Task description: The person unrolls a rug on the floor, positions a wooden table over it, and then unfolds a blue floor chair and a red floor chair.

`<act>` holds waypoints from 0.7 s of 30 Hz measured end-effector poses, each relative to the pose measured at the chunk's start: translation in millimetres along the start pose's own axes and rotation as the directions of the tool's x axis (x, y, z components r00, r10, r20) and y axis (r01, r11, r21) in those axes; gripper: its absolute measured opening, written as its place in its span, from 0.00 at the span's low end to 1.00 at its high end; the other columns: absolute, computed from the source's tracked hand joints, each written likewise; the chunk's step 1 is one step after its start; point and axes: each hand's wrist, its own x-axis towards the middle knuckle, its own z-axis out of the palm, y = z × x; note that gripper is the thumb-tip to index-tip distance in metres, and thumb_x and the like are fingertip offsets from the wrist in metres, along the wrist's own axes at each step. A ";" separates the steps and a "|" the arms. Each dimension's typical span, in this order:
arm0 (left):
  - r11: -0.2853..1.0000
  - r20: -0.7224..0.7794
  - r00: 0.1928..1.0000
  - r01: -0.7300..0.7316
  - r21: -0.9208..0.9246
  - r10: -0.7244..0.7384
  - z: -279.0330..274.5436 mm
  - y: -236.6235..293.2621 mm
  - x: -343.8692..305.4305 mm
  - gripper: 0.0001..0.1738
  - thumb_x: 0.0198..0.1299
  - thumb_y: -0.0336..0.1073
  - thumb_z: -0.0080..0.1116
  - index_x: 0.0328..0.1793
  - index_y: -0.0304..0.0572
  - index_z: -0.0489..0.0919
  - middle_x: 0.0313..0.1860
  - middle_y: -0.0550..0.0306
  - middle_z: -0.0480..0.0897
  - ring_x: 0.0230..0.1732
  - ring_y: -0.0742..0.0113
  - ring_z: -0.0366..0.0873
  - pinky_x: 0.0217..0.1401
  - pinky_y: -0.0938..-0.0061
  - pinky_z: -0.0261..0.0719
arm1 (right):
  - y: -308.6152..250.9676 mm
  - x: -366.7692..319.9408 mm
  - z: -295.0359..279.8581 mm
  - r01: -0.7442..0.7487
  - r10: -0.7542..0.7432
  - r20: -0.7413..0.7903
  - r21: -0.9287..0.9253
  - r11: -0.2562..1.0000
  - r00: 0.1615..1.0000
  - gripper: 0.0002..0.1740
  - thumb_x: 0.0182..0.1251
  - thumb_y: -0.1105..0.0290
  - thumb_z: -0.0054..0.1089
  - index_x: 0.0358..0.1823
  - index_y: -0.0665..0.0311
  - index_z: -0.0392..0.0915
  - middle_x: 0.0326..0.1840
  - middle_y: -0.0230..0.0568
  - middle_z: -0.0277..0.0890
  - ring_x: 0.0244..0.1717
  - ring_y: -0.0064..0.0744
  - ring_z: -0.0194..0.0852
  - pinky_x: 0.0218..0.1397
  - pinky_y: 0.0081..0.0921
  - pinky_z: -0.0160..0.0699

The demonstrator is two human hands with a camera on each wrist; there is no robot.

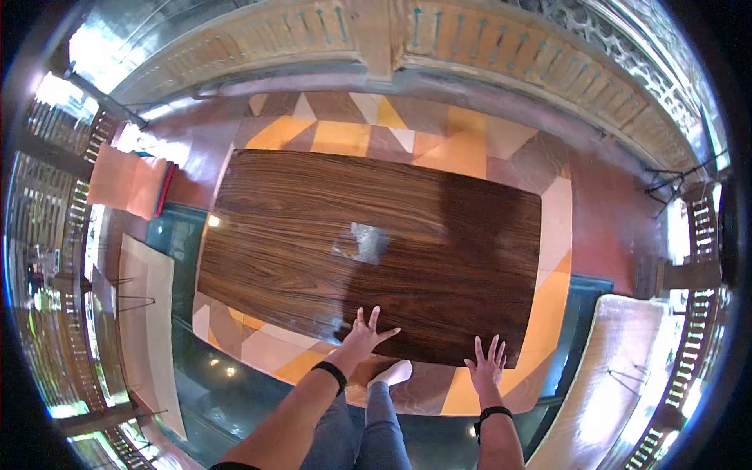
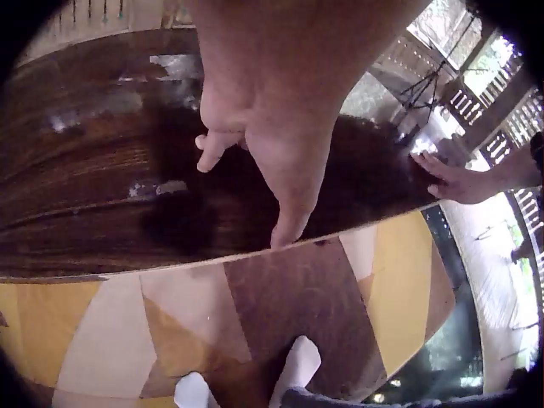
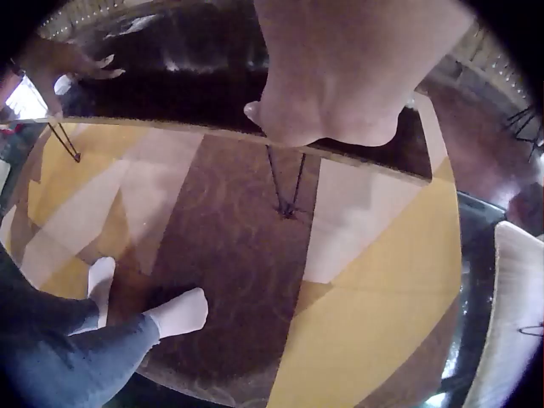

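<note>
A long table with a dark wood-grain top [image 1: 313,196] stands in front of me. My left hand [image 1: 364,338] is at its near edge, fingers spread, with the thumb reaching the rim in the left wrist view. Farther right along the same edge lies my right hand [image 1: 487,366], fingers spread and pointing away from me over the tabletop. Neither hand holds anything. A pale, shiny patch [image 1: 362,243] shows near the middle of the top, beyond my left hand. From the right wrist camera, the right palm [image 3: 331,106] overlaps the edge of the tabletop.
Thin dark metal legs [image 3: 287,208] support the table over a patterned orange, pink and brown rug [image 1: 548,313]. Pale benches stand at left [image 1: 149,313] and right [image 1: 627,368]. An orange cushioned seat [image 1: 125,182] is at the far left. Wooden railing [image 1: 486,43] runs behind.
</note>
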 end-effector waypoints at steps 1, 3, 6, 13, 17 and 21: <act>0.998 -0.015 1.000 0.018 -0.059 -0.019 -5.8 0.5 0.1 0.49 0.47 0.26 0.56 0.68 0.85 0.46 0.69 0.32 0.39 0.60 0.23 0.55 0.57 0.52 0.68 | -1.6 0.0 -6.7 -0.014 0.014 0.029 0.002 1.000 0.999 0.37 0.56 0.45 0.50 0.67 0.35 0.48 0.72 0.49 0.29 0.71 0.57 0.27 0.66 0.56 0.41; 0.976 0.077 0.992 0.115 -0.187 -0.102 -28.9 6.7 -5.6 0.43 0.46 0.29 0.58 0.66 0.80 0.55 0.70 0.39 0.39 0.62 0.27 0.54 0.57 0.54 0.69 | -3.5 0.9 -20.0 -0.001 0.006 0.132 -0.040 0.999 0.991 0.37 0.56 0.47 0.52 0.67 0.35 0.49 0.72 0.48 0.30 0.70 0.56 0.34 0.64 0.53 0.48; 0.810 0.221 0.959 0.270 -0.521 -0.178 -52.4 7.1 -2.5 0.31 0.48 0.35 0.57 0.61 0.63 0.66 0.67 0.44 0.53 0.61 0.39 0.60 0.55 0.57 0.70 | -3.6 13.1 -37.8 0.023 -0.025 0.343 0.008 1.000 0.939 0.34 0.55 0.51 0.54 0.64 0.41 0.56 0.69 0.51 0.44 0.66 0.52 0.48 0.62 0.47 0.55; 0.820 -0.032 0.976 0.164 -0.549 -0.217 -49.4 -45.5 -86.8 0.23 0.51 0.49 0.52 0.51 0.47 0.74 0.43 0.43 0.78 0.45 0.47 0.75 0.48 0.59 0.72 | -52.5 -24.8 -103.8 0.291 -0.346 0.120 0.332 0.897 0.930 0.21 0.53 0.60 0.55 0.49 0.55 0.73 0.39 0.45 0.77 0.42 0.43 0.76 0.48 0.33 0.72; 0.590 -0.316 0.837 0.010 -0.807 -0.446 -45.2 -92.0 -168.9 0.19 0.52 0.50 0.51 0.44 0.48 0.76 0.36 0.48 0.79 0.39 0.50 0.77 0.41 0.59 0.74 | -57.3 -45.5 -109.5 0.383 -0.425 -0.006 0.446 0.809 0.905 0.12 0.53 0.61 0.54 0.30 0.61 0.80 0.30 0.41 0.78 0.34 0.37 0.78 0.41 0.32 0.75; 0.667 -0.127 0.879 0.248 -0.703 -0.460 -66.6 -124.5 -265.3 0.15 0.52 0.45 0.49 0.40 0.47 0.77 0.35 0.49 0.79 0.39 0.52 0.77 0.40 0.61 0.74 | -80.8 -59.0 -117.4 0.538 -0.547 0.003 0.172 0.825 0.837 0.15 0.54 0.59 0.51 0.37 0.59 0.78 0.37 0.45 0.76 0.40 0.37 0.74 0.46 0.30 0.71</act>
